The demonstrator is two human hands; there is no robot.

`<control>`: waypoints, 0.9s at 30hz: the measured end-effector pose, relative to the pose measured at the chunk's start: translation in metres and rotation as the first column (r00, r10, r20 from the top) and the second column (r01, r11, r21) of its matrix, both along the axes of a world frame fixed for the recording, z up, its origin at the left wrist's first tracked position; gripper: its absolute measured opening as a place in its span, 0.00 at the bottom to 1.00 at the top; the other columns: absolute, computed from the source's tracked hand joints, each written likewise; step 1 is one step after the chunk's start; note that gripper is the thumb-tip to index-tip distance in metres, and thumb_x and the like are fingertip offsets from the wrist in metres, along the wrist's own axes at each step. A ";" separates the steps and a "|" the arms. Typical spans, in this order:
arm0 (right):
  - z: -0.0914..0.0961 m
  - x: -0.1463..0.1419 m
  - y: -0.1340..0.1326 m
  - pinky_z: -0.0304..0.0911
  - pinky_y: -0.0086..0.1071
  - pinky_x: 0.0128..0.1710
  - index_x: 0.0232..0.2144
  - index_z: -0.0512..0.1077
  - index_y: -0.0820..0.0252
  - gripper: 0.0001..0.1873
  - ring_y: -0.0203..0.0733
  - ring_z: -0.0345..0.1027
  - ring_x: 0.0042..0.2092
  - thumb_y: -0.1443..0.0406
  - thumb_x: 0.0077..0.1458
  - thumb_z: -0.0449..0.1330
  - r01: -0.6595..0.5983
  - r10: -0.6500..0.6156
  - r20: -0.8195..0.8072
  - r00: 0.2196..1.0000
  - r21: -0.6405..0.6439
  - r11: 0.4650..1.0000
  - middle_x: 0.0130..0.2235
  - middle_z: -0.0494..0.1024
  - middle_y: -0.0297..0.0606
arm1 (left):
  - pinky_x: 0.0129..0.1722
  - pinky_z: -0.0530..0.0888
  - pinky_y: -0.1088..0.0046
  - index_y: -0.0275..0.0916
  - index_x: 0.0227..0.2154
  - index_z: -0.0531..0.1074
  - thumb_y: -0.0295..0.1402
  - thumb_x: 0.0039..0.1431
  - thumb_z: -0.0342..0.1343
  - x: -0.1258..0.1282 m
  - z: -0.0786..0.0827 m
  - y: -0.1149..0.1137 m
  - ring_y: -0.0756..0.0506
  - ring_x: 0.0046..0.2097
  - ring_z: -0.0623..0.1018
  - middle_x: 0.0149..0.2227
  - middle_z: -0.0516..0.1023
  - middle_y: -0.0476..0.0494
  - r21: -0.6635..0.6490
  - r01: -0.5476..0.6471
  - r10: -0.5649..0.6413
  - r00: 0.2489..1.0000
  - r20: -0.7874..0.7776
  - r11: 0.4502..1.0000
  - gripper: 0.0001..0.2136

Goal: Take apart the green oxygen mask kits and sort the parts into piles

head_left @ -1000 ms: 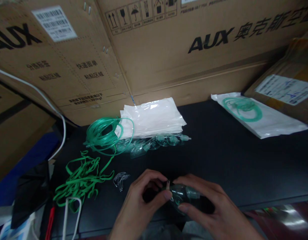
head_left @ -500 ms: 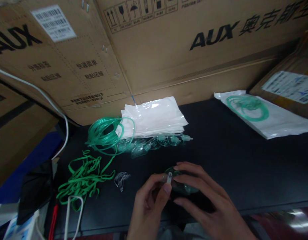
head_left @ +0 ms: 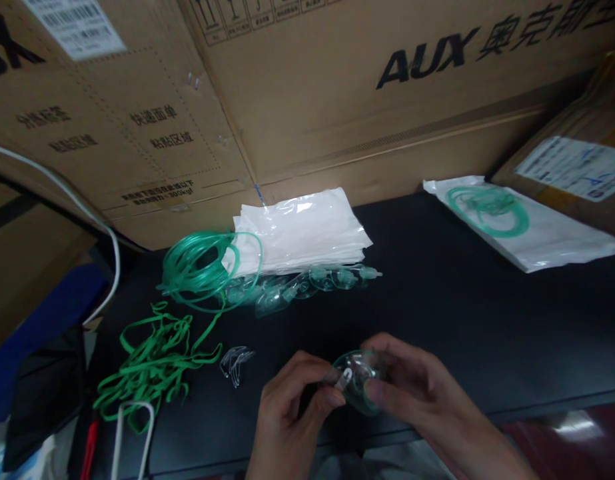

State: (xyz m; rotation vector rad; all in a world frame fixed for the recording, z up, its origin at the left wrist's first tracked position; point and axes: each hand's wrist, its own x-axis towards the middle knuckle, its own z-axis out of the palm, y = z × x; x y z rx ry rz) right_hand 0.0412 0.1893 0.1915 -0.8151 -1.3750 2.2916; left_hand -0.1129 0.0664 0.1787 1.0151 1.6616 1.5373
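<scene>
Near the table's front edge I hold a clear, green-tinted oxygen mask [head_left: 358, 399]. A small pale metal nose clip [head_left: 344, 379] lies at its left edge. My left hand [head_left: 298, 403] is closed, pinching the mask's edge by the clip between thumb and fingers. My right hand [head_left: 418, 383] grips the opposite side, its thumb on the clear shell and its other fingers behind. Several thin, wire-like strips [head_left: 236, 363] lie in a small pile left of my hands. Tangled green elastic straps [head_left: 152, 367] are farther left.
Behind my hands, more clear masks [head_left: 307, 285] line a stack of white bags [head_left: 300, 230]. Coiled green tubing [head_left: 192, 263] is at their left. A bagged tubing set [head_left: 527, 230] lies at the right. Large cardboard boxes [head_left: 307, 127] wall the back of the black table [head_left: 467, 313].
The mask has turned so more of its shell shows. My right hand has shifted from spread fingers to a grip with the thumb on the shell. The camera view has moved slightly.
</scene>
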 end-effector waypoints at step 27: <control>-0.003 0.003 0.003 0.65 0.27 0.38 0.34 0.86 0.47 0.09 0.36 0.72 0.39 0.69 0.60 0.68 -0.080 0.088 -0.023 0.996 0.229 0.970 0.35 0.79 0.31 | 0.34 0.70 0.78 0.43 0.31 0.84 0.33 0.63 0.66 -0.004 0.001 -0.004 0.49 0.35 0.77 0.32 0.80 0.48 -0.133 0.104 -0.093 0.992 0.086 0.986 0.05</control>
